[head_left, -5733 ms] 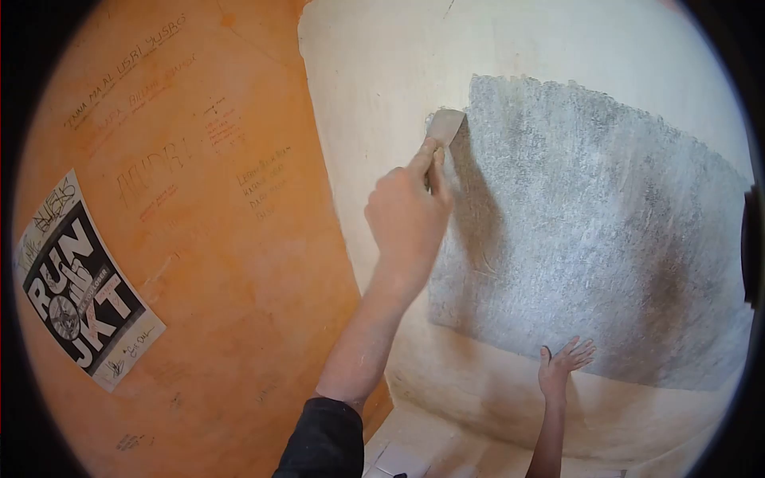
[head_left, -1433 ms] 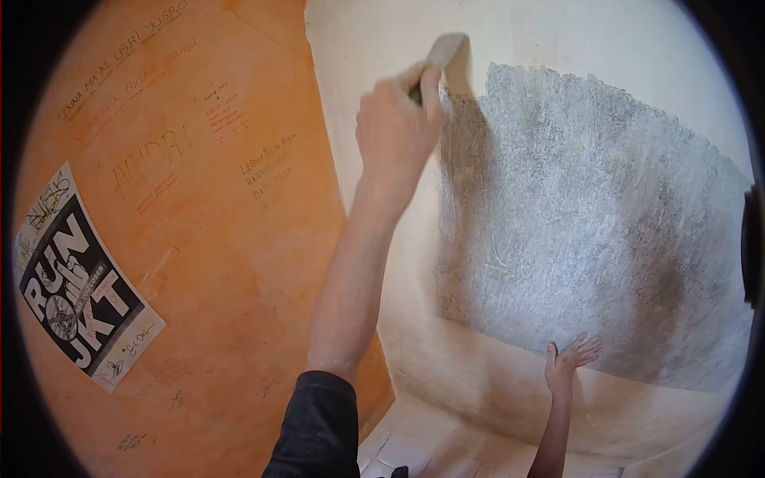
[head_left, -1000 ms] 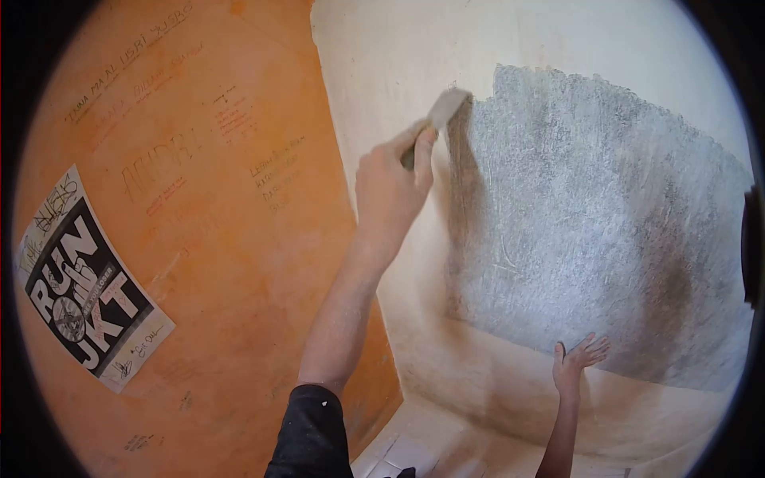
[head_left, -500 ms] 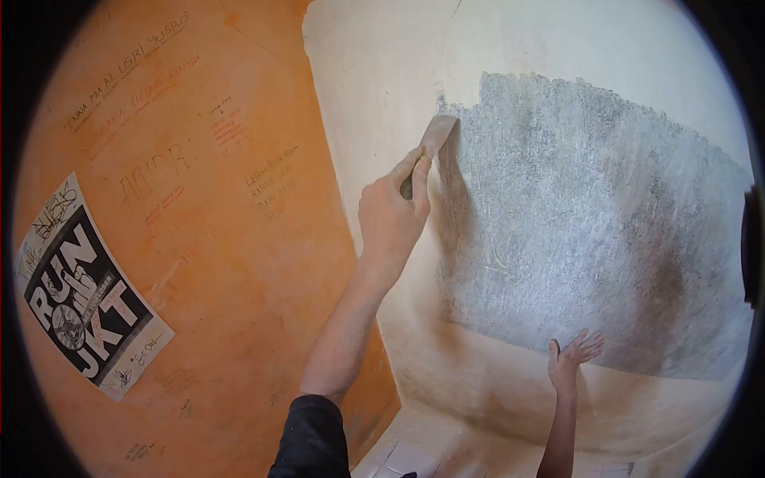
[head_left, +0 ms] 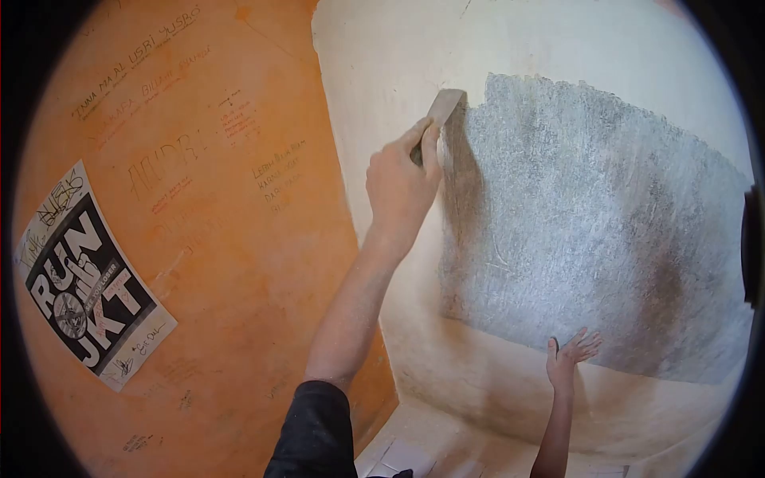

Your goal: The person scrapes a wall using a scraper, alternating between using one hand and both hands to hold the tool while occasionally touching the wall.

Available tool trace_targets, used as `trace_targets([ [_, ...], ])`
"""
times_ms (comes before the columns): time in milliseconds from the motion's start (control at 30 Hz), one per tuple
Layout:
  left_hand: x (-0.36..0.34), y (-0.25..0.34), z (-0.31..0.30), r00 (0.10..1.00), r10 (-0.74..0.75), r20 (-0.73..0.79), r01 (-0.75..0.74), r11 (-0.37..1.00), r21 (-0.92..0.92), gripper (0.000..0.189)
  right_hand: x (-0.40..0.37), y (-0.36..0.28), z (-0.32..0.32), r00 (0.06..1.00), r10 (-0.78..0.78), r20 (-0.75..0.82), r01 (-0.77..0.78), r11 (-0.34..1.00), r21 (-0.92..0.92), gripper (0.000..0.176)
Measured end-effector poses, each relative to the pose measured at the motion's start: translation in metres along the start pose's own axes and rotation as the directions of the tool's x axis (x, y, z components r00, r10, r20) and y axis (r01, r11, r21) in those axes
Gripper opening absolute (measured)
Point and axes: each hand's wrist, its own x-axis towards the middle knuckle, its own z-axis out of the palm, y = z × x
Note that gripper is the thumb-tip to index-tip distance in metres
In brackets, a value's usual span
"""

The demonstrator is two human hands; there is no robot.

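My left hand (head_left: 402,179) grips a scraper (head_left: 446,107) with a wide flat metal blade and a dark handle. Its blade lies against the white wall at the upper left edge of a rough grey patch (head_left: 542,207). The fingers hide most of the handle. Lower right, my right hand (head_left: 572,357) is open and spread, resting on the wall by the patch's bottom edge, with nothing held in it. A dark shadow from the left hand falls on the grey surface beside the blade.
An orange wall (head_left: 239,295) with handwriting meets the white wall (head_left: 390,56) at a corner on the left. A black and white poster (head_left: 92,279) hangs there. Pale tiles (head_left: 402,458) show at the bottom, and a dark object (head_left: 751,247) sits at the right edge.
My left hand and the scraper have moved up along the patch's left edge. The right hand stays in nearly the same place on the wall. The view has shifted slightly.
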Motion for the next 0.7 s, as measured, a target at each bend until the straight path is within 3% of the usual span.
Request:
trace_targets([
  [33,0.004,0.007,-0.008,0.992,-0.089,0.091,0.084,0.995,0.054,0.035,0.000,-0.003,0.002,1.000,0.014,0.003,-0.014,1.000,0.007,0.098],
  [167,-0.022,-0.043,0.012,0.995,0.070,-0.071,-0.073,0.997,-0.030,0.036,-0.001,-0.001,0.000,1.000,0.002,0.002,-0.002,1.000,0.028,0.098],
  [367,-0.024,-0.029,-0.007,0.993,-0.091,0.074,0.091,0.996,0.004,0.036,-0.001,-0.007,0.004,1.000,0.009,-0.028,-0.009,1.000,-0.019,0.097],
  [433,-0.027,-0.036,-0.005,0.998,0.022,0.059,-0.020,1.000,-0.021,0.035,0.001,-0.012,-0.005,0.998,0.067,0.020,-0.067,0.997,0.025,0.097],
  [567,-0.058,-0.047,0.013,0.995,0.033,0.091,-0.031,0.999,-0.019,0.033,0.001,-0.001,0.004,0.998,0.000,-0.060,-0.001,1.000,-0.009,0.097],
  [700,-0.026,-0.030,0.023,0.999,0.043,-0.024,-0.044,0.995,-0.085,0.032,0.002,0.000,0.003,1.000,0.031,-0.005,-0.031,0.999,-0.008,0.097],
])
